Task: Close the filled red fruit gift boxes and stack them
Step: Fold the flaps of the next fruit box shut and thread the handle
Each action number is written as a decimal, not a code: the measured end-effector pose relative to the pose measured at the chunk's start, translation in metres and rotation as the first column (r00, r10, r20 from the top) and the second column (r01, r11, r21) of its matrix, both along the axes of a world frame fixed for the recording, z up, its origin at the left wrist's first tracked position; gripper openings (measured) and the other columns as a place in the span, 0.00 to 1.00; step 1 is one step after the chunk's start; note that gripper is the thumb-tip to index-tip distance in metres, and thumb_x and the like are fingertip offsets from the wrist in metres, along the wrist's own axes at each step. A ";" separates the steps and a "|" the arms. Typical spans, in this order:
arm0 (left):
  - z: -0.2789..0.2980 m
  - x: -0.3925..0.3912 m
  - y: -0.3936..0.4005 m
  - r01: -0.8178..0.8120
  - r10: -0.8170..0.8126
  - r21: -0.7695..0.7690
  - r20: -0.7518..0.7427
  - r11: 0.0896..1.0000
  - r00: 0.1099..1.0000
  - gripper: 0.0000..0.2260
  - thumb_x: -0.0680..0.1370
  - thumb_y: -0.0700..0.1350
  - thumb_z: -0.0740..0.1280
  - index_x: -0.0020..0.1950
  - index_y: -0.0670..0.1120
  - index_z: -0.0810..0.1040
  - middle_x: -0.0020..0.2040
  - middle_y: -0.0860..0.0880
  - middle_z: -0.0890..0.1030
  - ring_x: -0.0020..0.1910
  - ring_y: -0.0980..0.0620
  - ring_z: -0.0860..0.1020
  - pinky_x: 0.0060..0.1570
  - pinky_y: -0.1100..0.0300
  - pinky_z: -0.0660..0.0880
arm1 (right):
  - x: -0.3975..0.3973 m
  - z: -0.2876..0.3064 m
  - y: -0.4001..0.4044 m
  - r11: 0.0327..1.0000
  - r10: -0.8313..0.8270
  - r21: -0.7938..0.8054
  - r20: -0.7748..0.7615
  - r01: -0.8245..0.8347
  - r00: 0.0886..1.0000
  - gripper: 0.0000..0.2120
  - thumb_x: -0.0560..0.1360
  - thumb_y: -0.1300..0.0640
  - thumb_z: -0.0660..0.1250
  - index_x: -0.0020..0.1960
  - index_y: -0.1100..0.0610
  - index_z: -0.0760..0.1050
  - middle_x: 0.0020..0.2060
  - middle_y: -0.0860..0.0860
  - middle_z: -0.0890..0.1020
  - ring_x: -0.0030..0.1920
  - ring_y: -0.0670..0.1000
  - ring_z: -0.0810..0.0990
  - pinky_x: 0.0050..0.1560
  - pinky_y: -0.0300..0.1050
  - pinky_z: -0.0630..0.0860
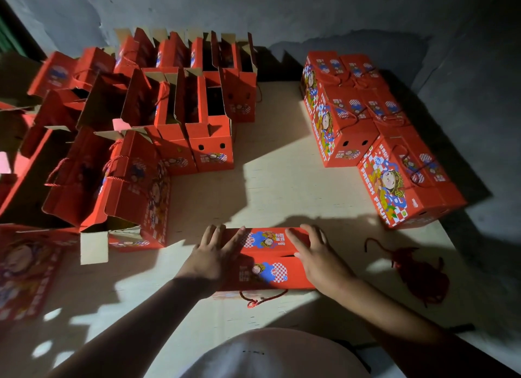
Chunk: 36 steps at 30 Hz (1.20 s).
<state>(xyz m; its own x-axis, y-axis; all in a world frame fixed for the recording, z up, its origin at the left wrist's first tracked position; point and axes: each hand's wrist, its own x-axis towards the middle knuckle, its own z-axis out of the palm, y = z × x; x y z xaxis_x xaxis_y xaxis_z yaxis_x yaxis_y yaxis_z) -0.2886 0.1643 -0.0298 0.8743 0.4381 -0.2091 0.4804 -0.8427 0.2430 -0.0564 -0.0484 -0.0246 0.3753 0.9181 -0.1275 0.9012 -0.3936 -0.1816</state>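
The gift box (pixel 265 260) lay crosswise on the tabletop (pixel 282 185) directly before the person. Left hand (pixel 215 252) and right hand (pixel 315 255), fingers spread flat, pressed its top flaps, equally near.

Printed red cardboard gift box (pixel 265 260), twisted cord handle (pixel 263 298), pale matt wooden table (pixel 282 185), rough plaster wall (pixel 310 10)

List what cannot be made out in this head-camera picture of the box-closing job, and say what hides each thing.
- Contents of the box under the left hand and right hand: covered by its flaps.
- Insides of the open boxes: in deep shadow.
- Flat printed sheet at left: blurred and cut off by the frame edge.
- Dark red cord bundle: shadowed, so the number of cords is unclear.
- Closed boxes: small print is too small to read.
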 end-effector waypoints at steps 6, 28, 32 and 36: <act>-0.001 0.000 -0.007 -0.038 0.035 0.084 0.029 0.996 0.999 0.33 0.81 0.67 0.44 0.84 0.62 0.40 0.77 0.41 0.63 0.76 0.38 0.60 0.61 0.39 0.74 | -0.005 0.001 -0.002 0.998 -0.013 -0.061 0.024 0.014 1.000 0.33 0.85 0.51 0.60 0.85 0.44 0.47 0.78 0.58 0.54 0.78 0.61 0.58 0.67 0.53 0.78; -0.014 -0.045 -0.021 -0.057 0.064 -0.044 0.203 0.997 0.977 0.40 0.83 0.72 0.47 0.86 0.51 0.38 0.86 0.53 0.39 0.84 0.51 0.39 0.79 0.44 0.62 | -0.015 -0.011 -0.032 0.999 0.004 0.044 -0.074 0.000 0.997 0.44 0.80 0.31 0.56 0.86 0.52 0.42 0.85 0.51 0.37 0.84 0.52 0.38 0.83 0.50 0.51; -0.016 -0.071 -0.029 -0.059 0.071 -0.058 0.242 0.997 0.968 0.43 0.81 0.72 0.55 0.86 0.50 0.42 0.86 0.52 0.43 0.85 0.50 0.45 0.75 0.40 0.68 | -0.021 -0.016 -0.043 0.999 -0.021 0.046 -0.067 0.024 0.998 0.57 0.72 0.19 0.56 0.86 0.54 0.42 0.85 0.49 0.40 0.84 0.49 0.40 0.82 0.48 0.49; -0.021 -0.075 -0.032 -0.067 0.078 -0.056 0.230 0.996 0.970 0.48 0.79 0.75 0.59 0.86 0.49 0.43 0.86 0.52 0.44 0.85 0.50 0.46 0.75 0.41 0.68 | -0.020 -0.017 -0.046 1.000 -0.004 0.021 -0.075 0.005 0.997 0.65 0.66 0.14 0.59 0.86 0.55 0.43 0.85 0.50 0.42 0.85 0.51 0.41 0.83 0.49 0.46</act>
<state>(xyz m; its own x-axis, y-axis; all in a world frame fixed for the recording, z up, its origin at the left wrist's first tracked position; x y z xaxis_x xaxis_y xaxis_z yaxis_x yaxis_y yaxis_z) -0.3638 0.1319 -0.0504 0.8677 0.4963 -0.0269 0.4655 -0.7925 0.3941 -0.0761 -0.0940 -0.0420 0.3695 0.9192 -0.1363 0.8828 -0.3930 -0.2572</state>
